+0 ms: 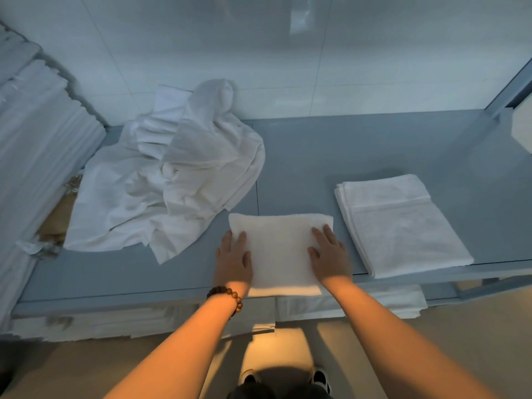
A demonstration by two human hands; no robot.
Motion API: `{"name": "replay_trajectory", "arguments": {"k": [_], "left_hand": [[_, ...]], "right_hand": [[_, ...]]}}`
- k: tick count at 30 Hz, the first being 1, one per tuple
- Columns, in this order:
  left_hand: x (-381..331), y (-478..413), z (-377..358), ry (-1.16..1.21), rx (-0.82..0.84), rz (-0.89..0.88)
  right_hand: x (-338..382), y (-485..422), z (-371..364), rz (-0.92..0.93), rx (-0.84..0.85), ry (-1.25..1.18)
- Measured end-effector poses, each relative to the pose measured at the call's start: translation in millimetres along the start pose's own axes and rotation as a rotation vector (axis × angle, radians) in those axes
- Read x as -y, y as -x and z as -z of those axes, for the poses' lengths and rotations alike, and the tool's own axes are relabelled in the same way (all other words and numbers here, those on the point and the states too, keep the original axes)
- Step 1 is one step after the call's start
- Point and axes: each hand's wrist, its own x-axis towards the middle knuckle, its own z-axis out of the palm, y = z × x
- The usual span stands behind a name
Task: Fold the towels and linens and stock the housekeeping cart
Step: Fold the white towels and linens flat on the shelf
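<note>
— At the front edge of the grey metal table (316,156), right before the person, the small white terry towel folded into a thick square (280,251) is lying flat. What are they doing with it?

— Both hands are pressing down on it. The left hand (234,259) is resting on its left side and the right hand (331,259) on its right side. The fingers are lying straight and a little spread, gripping nothing.

— Which step is that?

— I'm reading it as smoothing a finished fold, since the square is looking even already.

— And next?

— Probably it's going onto the neat stack of folded white towels (403,226) lying just to its right. The hands would need to slide under the square and carry it level, so the layers aren't slipping open.

— And after that?

— The crumpled heap of white linens (172,182) is waiting unfolded at the left rear of the table.

— And the cart?

— I'm not making one out for certain. Folded white linen on the lower shelf (374,300) is showing under the table's edge.
</note>
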Motion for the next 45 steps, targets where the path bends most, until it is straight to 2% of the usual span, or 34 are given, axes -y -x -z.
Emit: {"name": "replay_trajectory", "arguments": {"k": [7, 11, 17, 24, 30, 34, 45], "left_hand": [[-14.5, -4.4, 8.9, 0.04, -0.111, -0.053], [-32.8, -14.3, 19.7, 0.035, -0.174, -0.147], [-76.8, -22.8, 28.0, 0.026, -0.178, -0.217], [-156.9, -27.1, 21.9, 0.054, -0.347, -0.266], [-250.6, -22.7, -24.6, 0.161, -0.399, -0.221], [-293.1, -14.2, -61.3, 0.169, -0.398, -0.2], [-299.7, 0.7, -138.6, 0.121, -0.293, -0.061]], "right_hand": [[5.8, -0.8, 4.6, 0.06, -0.11, -0.15], [13.7, -8.4, 22.9, 0.142, -0.201, -0.202], [3.9, -18.5, 60.7, 0.167, -0.262, -0.235], [-27.4, -44.1, 129.0, 0.251, -0.385, -0.298], [-93.5, -73.7, 211.9, 0.322, -0.415, -0.28], [-142.2, -82.9, 242.4, 0.32, -0.393, -0.257], [-215.2, -94.4, 220.7, 0.278, -0.248, -0.244]]}}
